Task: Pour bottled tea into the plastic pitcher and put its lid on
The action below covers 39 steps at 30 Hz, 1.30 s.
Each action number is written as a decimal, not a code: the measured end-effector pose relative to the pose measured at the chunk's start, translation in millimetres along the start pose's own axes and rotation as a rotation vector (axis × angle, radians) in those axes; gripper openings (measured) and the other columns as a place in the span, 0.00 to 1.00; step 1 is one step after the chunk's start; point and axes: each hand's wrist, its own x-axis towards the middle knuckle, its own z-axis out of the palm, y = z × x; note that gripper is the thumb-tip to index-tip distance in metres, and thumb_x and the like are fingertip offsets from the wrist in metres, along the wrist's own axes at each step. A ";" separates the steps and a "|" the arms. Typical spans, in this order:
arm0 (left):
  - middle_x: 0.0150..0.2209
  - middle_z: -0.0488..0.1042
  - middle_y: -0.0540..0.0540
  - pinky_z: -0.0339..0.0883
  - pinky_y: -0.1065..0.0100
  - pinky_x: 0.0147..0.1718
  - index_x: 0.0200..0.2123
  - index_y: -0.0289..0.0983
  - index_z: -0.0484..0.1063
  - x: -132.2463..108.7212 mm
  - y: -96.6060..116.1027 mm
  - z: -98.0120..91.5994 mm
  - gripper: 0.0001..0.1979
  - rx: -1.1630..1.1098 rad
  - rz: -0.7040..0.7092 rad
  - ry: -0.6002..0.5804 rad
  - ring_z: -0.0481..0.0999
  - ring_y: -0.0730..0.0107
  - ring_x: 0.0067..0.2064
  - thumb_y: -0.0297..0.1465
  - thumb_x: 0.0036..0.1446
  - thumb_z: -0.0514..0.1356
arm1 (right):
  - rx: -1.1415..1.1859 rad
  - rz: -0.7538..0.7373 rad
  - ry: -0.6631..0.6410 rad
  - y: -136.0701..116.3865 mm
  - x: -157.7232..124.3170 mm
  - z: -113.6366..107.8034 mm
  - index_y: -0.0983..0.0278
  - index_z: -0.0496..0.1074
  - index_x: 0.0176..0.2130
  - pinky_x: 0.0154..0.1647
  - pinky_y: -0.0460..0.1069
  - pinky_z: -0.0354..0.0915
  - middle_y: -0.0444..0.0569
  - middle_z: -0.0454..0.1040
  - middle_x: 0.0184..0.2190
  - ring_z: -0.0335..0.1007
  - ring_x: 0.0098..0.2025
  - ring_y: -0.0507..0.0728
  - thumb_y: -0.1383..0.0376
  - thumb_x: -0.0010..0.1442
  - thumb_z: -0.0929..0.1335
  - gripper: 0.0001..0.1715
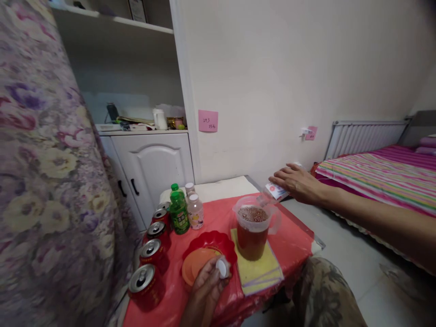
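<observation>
A clear pitcher (252,231) of brown, bubbly liquid stands on a yellow cloth (260,272). My right hand (294,181) is wrapped round a labelled bottle (276,191), tilted with its neck at the pitcher's rim on the right. Low in the middle, my left hand (209,279) pinches a white cap (221,269) over the near edge of a red scalloped dish (218,240). Orange round pieces (195,263) lie in that dish, partly hidden by my left hand.
Several opened red cans (146,286) line the table's left edge. Behind them stand green bottles (179,213) and pale bottles (195,212). A red cover (163,313) lies on the table. My knee (329,290) is at the front right, a bed (384,177) beyond.
</observation>
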 end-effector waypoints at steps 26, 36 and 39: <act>0.34 0.80 0.46 0.67 0.70 0.35 0.37 0.38 0.82 -46.0 -19.1 0.7 0.17 0.094 0.135 0.100 0.75 0.71 0.33 0.33 0.40 0.76 | 1.905 0.272 -0.185 -222.6 -81.3 69.2 0.49 0.67 0.61 0.61 0.61 0.62 0.48 0.73 0.59 0.67 0.60 0.73 0.61 0.34 0.79 0.54; 0.30 0.76 0.50 0.60 0.70 0.32 0.42 0.39 0.80 -67.9 1.8 31.9 0.18 0.803 0.272 0.113 0.69 0.68 0.33 0.44 0.53 0.66 | 2.049 0.227 -0.214 -276.1 -68.7 106.5 0.51 0.72 0.57 0.66 0.65 0.54 0.52 0.74 0.58 0.63 0.62 0.77 0.51 0.31 0.78 0.52; 0.30 0.74 0.49 0.59 0.70 0.32 0.42 0.39 0.80 -64.5 -1.1 38.9 0.15 1.024 0.344 0.150 0.68 0.68 0.32 0.42 0.55 0.64 | 2.095 0.221 -0.271 -286.6 -65.0 124.0 0.46 0.74 0.53 0.64 0.67 0.56 0.47 0.78 0.53 0.65 0.61 0.78 0.48 0.32 0.76 0.46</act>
